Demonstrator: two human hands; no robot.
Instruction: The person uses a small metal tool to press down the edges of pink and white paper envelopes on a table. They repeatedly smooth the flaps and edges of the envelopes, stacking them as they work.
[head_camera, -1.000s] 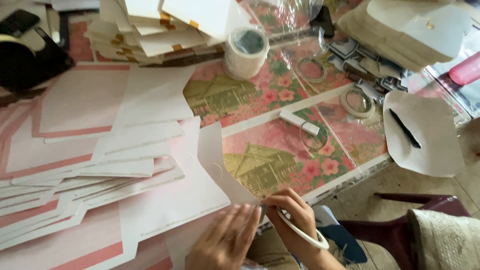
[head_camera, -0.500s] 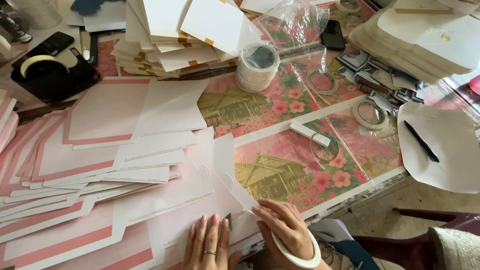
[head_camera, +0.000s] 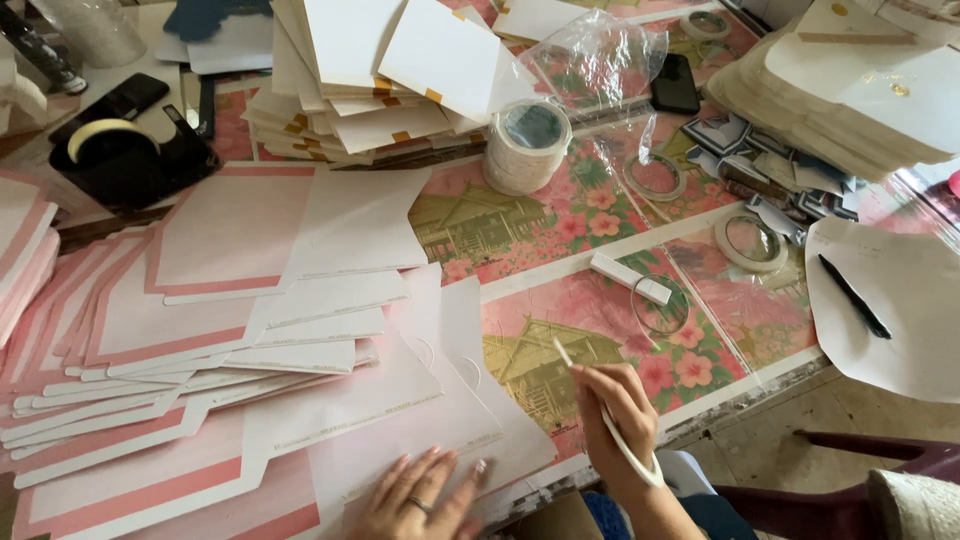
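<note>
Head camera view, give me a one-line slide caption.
Left hand flat on a pink-and-white card sheet; right hand pinching a thin white strip.

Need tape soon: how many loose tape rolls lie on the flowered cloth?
4: a thick roll by the envelope stack, a thin ring beside the bag, one near the pen, one top; more may be hidden.

the left hand (head_camera: 420, 500) lies flat, fingers spread, on a pink and white card sheet (head_camera: 400, 420) at the table's near edge. the right hand (head_camera: 615, 405) pinches a thin white strip (head_camera: 600, 420) just beside that sheet. more sheets (head_camera: 200, 300) fan out to the left; a tape roll (head_camera: 527, 145) stands further back on the flowered tablecloth (head_camera: 590, 225).
</note>
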